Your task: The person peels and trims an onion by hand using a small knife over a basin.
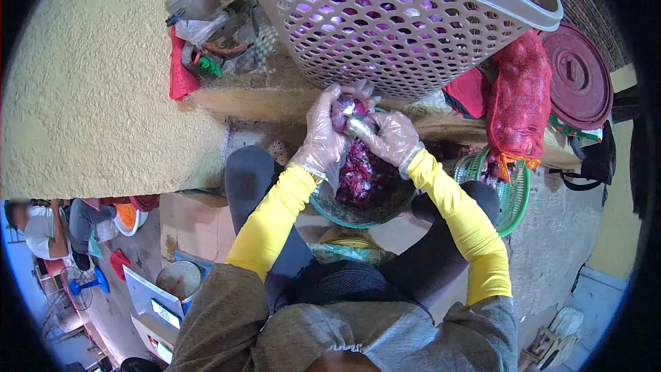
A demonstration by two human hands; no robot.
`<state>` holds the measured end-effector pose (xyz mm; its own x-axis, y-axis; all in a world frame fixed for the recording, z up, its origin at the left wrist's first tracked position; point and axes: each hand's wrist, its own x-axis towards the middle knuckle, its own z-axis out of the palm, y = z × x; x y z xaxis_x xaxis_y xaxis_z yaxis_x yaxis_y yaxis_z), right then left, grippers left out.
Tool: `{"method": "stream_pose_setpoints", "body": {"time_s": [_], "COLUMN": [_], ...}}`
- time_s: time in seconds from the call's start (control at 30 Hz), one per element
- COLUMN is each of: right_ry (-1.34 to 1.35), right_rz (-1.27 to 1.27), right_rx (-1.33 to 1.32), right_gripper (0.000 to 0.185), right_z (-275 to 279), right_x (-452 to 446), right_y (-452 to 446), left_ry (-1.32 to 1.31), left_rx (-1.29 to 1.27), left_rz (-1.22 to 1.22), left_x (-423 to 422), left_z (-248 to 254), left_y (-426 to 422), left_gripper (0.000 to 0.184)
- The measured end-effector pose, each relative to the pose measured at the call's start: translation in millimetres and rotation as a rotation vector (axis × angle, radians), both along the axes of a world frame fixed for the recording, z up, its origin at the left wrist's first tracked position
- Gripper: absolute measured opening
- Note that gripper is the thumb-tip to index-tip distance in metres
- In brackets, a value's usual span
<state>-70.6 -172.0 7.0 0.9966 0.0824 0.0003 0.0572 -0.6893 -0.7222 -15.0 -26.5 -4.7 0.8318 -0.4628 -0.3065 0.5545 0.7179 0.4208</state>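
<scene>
Both of my hands are in clear plastic gloves, meeting above a dark basin (327, 212) of reddish-purple onion peels (359, 180). My left hand (322, 131) is closed around a red onion (340, 113). Against the onion's right side, my right hand (395, 139) is closed, its thumb side touching the onion. A pale, shiny bit shows at that thumb, and I cannot make out whether it is a small blade or the glove. Just beyond my hands stands a large perforated plastic basket (406, 41) with purple onions showing through its holes.
A red mesh sack (520, 96) leans right of the basket, near a maroon lid (577, 76). A green basket (518, 201) sits by my right knee. Plastic bags and containers (213, 24) lie on the ledge at left. Another person (47, 231) sits far left, near a blue fan (98, 280).
</scene>
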Motion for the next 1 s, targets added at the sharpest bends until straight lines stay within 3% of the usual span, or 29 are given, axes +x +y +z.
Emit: {"method": "stream_pose_setpoints", "body": {"time_s": [0.13, 0.33, 0.5, 0.77, 1.0], "right_ry": [-0.052, -0.188, -0.155, -0.106, -0.032], "right_rz": [-0.002, -0.105, -0.133, -0.109, -0.031], "right_rx": [-0.208, -0.233, -0.187, -0.224, 0.051], "right_gripper": [0.056, 0.059, 0.059, 0.058, 0.051], "right_z": [3, 1, 5, 11, -11], "right_x": [-1, 0, 0, -1, 4], "right_y": [-1, -2, 1, 4, 2], "left_ry": [-0.042, -0.075, -0.059, -0.037, -0.071], "left_rx": [0.076, 0.100, -0.015, 0.101, 0.077], "left_rz": [0.023, 0.076, 0.079, 0.210, 0.199], "left_x": [5, 2, -2, -2, 1], "left_z": [-11, 0, -1, -6, -15], "left_y": [3, 2, 0, -3, -3], "left_gripper": [0.028, 0.025, 0.028, 0.030, 0.030]}}
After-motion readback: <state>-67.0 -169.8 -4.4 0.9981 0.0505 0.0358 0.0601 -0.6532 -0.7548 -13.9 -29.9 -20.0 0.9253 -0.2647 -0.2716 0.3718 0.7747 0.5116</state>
